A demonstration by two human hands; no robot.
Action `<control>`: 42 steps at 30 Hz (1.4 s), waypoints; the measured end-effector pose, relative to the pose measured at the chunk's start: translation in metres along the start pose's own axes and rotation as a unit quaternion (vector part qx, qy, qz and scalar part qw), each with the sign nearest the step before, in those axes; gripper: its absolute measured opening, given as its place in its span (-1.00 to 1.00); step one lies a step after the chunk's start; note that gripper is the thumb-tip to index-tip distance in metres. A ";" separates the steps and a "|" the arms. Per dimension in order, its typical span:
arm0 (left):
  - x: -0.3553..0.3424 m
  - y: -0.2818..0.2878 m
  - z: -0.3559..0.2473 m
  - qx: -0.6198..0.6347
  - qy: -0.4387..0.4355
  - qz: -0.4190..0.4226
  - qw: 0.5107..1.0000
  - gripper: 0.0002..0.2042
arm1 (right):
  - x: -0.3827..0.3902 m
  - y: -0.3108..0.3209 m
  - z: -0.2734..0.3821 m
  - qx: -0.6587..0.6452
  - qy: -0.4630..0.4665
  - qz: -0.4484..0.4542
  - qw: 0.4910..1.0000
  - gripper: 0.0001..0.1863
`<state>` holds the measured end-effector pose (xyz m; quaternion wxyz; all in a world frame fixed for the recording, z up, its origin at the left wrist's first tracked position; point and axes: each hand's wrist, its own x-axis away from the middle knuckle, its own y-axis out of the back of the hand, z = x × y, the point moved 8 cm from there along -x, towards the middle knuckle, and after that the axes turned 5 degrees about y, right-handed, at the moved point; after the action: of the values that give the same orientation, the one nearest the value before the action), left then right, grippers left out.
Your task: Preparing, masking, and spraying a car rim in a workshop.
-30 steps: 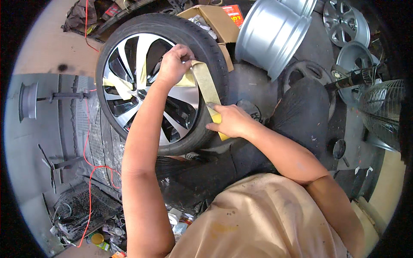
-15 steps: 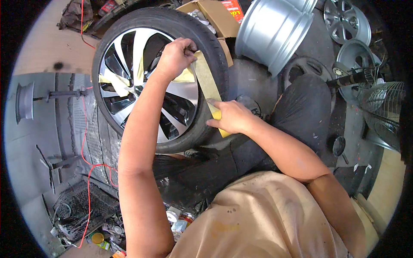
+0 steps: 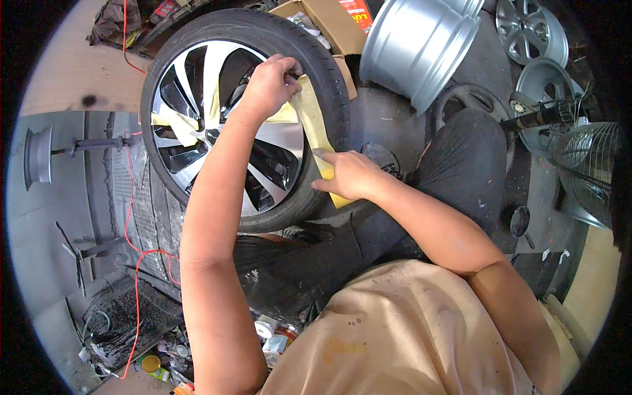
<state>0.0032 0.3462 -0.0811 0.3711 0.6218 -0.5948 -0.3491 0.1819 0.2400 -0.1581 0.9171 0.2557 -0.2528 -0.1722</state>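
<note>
1. The left hand [image 3: 271, 87] has its fingers curled in, pinching the upper end of the yellow tape [image 3: 311, 125].
2. The right hand [image 3: 352, 176], below and right of the left, is partly closed on the tape's lower part, thumb and forefinger parted; the tape's end sticks out below it.
3. The tape stretches between both hands.
4. Under and left of the left hand is a silver-and-black wheel [image 3: 214, 69], ringed by a black tire [image 3: 217, 25].
5. Beyond that hand, up and right, sits a cardboard box [image 3: 343, 41].
</note>
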 end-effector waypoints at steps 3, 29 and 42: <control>0.001 -0.001 -0.002 -0.017 -0.002 -0.004 1.000 -0.68 | -0.001 -0.002 -0.002 -0.002 0.001 -0.006 1.000 -0.13; 0.009 -0.006 -0.013 -0.085 -0.063 -0.055 0.993 -0.68 | -0.023 -0.014 -0.009 -0.066 0.010 0.024 0.997 -0.08; 0.034 0.006 -0.037 -0.171 -0.221 -0.140 0.950 -0.79 | -0.020 -0.015 -0.012 -0.074 0.003 0.033 0.997 -0.08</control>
<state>0.0343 0.3134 -0.0580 0.2785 0.5335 -0.5001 -0.6227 0.1694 0.2416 -0.1828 0.9393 0.1792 -0.2452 -0.1595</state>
